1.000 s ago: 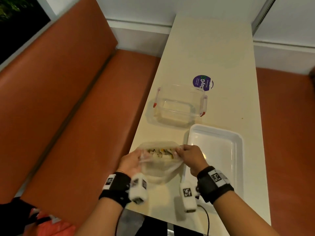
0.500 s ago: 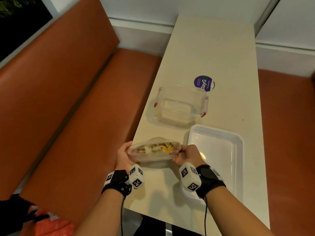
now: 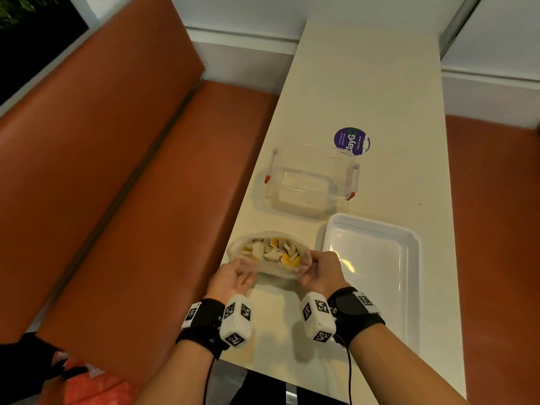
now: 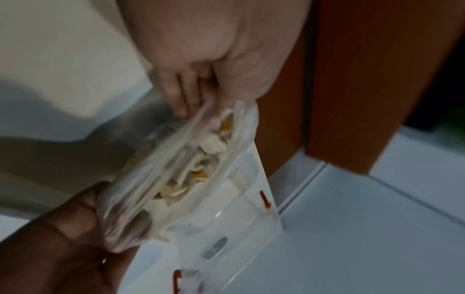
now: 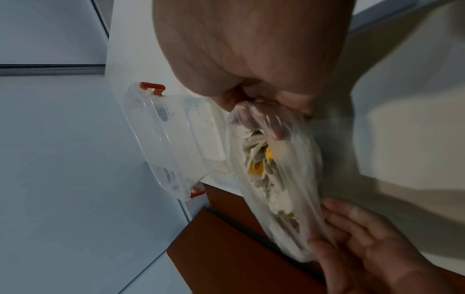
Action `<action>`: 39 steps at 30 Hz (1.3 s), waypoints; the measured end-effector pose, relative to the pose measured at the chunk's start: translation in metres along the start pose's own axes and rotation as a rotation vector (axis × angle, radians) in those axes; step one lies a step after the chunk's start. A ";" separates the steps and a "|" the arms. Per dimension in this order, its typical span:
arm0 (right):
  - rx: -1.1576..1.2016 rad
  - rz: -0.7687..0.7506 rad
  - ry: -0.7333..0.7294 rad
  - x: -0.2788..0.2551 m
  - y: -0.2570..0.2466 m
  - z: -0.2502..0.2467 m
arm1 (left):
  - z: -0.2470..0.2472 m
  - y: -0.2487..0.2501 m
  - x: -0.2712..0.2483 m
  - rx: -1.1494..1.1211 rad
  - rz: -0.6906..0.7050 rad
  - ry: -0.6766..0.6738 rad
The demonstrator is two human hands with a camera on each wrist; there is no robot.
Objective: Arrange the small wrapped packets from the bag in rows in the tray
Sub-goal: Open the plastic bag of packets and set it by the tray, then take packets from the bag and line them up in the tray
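Note:
A clear plastic bag (image 3: 274,273) of small white and yellow wrapped packets (image 3: 274,252) is at the table's near left edge, its mouth held wide open and facing up. My left hand (image 3: 242,267) grips the left side of the bag's rim, my right hand (image 3: 306,264) pinches the right side. In the left wrist view the bag (image 4: 196,159) stretches between my left hand (image 4: 108,218) and my right hand (image 4: 191,99). The right wrist view shows the bag (image 5: 284,189) the same way. The white tray (image 3: 374,287) lies just to the right, with nothing in it.
A clear lidless container with red clips (image 3: 309,179) stands beyond the bag. A purple round sticker (image 3: 352,141) is behind it. An orange bench (image 3: 131,200) runs along the table's left edge, close to the bag.
Both hands have pulled the bag's rim apart, so its mouth gapes wider and more packets show. My wrists have turned inward.

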State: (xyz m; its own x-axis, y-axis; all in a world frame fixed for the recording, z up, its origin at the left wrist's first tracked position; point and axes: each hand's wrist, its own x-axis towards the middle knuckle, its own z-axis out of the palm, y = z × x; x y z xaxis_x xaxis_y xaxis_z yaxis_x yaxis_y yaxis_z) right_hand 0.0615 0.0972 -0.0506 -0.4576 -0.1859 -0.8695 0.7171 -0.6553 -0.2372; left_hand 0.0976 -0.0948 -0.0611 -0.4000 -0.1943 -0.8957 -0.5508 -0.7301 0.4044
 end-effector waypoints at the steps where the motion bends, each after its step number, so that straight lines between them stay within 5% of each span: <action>1: 0.007 0.001 0.009 0.001 0.000 -0.001 | 0.001 0.000 -0.001 -0.055 0.000 -0.004; 4: 0.008 0.043 -0.015 0.003 -0.002 0.001 | 0.005 0.000 0.001 -0.205 -0.048 -0.113; 7: -0.016 0.055 0.007 0.011 -0.001 0.007 | 0.008 -0.003 0.005 -0.097 -0.041 -0.185; 13: -0.201 0.013 0.073 0.025 -0.001 -0.003 | 0.001 0.001 0.012 0.231 0.011 -0.045; 17: -0.460 -0.100 0.051 0.007 -0.007 0.000 | 0.000 0.007 -0.002 0.466 0.378 0.142; 22: -1.263 -0.548 0.277 0.003 -0.009 0.005 | 0.014 0.025 0.020 1.439 0.871 0.138; 25: -1.566 -0.718 0.369 0.005 -0.007 0.010 | 0.029 0.032 0.029 1.726 0.919 0.134; 28: -1.609 -0.813 0.412 0.008 -0.014 0.011 | 0.029 0.037 0.035 1.674 0.837 0.134; 31: -1.431 -0.734 0.368 0.009 -0.023 0.013 | 0.024 0.042 0.042 1.330 0.590 -0.006; 34: -1.399 -0.950 0.361 0.005 -0.021 0.020 | 0.022 0.041 0.040 1.036 0.504 -0.059; 36: -1.441 -1.081 0.208 -0.001 -0.014 0.025 | 0.020 0.043 0.033 0.831 0.499 -0.017; 39: -1.824 -0.919 -0.077 -0.003 0.003 0.027 | 0.011 0.042 0.024 0.739 0.552 0.005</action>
State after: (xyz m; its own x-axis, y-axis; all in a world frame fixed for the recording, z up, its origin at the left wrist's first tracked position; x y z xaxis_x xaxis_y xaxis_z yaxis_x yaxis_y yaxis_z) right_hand 0.0510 0.0760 -0.0373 -0.8987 -0.3527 -0.2606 -0.1265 0.7776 -0.6159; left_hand 0.0574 -0.1228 -0.0636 -0.7430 -0.3943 -0.5408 -0.6111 0.0703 0.7884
